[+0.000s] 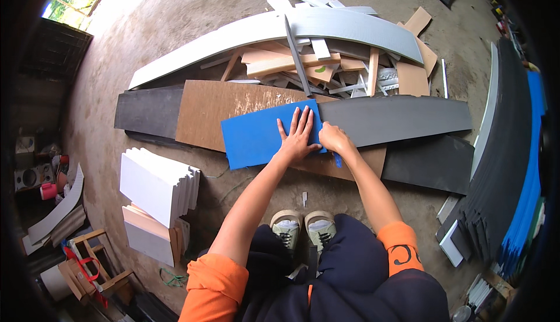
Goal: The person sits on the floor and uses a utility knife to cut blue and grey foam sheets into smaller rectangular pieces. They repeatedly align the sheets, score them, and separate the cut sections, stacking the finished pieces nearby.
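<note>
At 12 o'clock before the person, the blue sheet (251, 138) lies over a brown board (201, 112). The left hand (296, 139) presses it, fingers spread; at its 3 o'clock edge, the right hand's (335, 137) fingers curl closed, their grip's content unclear. Beyond, at 1 o'clock, lies a scrap heap (326, 65); far, near 9, a pink container (48, 191), contents not visible.

The left hand (298, 139) lies flat and spread, while the right hand (335, 137), just beside it, seems tightly curled.
</note>
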`<state>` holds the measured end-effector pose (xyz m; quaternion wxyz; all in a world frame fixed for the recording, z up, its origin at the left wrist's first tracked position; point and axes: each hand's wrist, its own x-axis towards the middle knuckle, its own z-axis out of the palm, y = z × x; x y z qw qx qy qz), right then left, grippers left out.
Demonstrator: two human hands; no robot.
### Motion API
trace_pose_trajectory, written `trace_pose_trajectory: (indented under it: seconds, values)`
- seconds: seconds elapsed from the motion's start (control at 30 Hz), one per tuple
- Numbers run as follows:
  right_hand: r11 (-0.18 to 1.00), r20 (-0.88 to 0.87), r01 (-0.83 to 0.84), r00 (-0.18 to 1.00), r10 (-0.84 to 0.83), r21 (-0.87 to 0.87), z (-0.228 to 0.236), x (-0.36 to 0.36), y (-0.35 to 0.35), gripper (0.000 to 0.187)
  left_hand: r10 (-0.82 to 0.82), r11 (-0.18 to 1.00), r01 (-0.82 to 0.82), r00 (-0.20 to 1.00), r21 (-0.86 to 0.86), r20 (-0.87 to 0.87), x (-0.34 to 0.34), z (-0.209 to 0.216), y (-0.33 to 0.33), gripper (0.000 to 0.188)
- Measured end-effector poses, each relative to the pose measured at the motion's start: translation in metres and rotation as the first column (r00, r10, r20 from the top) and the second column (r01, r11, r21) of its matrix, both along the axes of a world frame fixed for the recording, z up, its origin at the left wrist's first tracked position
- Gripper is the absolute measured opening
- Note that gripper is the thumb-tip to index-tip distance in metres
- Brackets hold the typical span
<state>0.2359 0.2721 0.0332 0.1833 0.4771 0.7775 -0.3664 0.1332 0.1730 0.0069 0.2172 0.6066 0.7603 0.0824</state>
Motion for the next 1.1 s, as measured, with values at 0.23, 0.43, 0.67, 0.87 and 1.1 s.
trace_pose_trajectory:
  seconds: [0.23,0.43,0.67,0.87,1.1]
  values:
    - [0.997,0.040,0.019,0.999,-0.016,-0.078,0.006,0.060,-0.063,0.032,0.013,0.998,-0.014,1.000,-0.067,-0.021,0.001,0.007,0.001,0.102]
    - [0.984,-0.003,0.077,0.997,-0.079,-0.159,0.013,0.069,-0.064,0.031,0.016,1.000,-0.016,1.000,-0.016,0.008,-0.002,0.001,0.004,0.104]
    - [0.971,-0.186,0.033,0.983,0.012,0.237,0.028,0.026,-0.013,0.032,0.006,1.000,-0.005,1.000,-0.013,0.021,-0.002,-0.004,0.000,0.104]
    - [0.972,-0.166,0.036,0.986,0.004,0.233,-0.004,-0.022,0.019,0.034,0.004,1.000,-0.005,0.999,0.020,0.043,-0.002,-0.003,-0.001,0.102]
    - [0.981,-0.022,-0.117,0.993,0.115,-0.154,-0.006,-0.042,0.049,0.034,0.021,1.000,-0.022,0.999,0.017,0.029,-0.001,-0.003,-0.002,0.103]
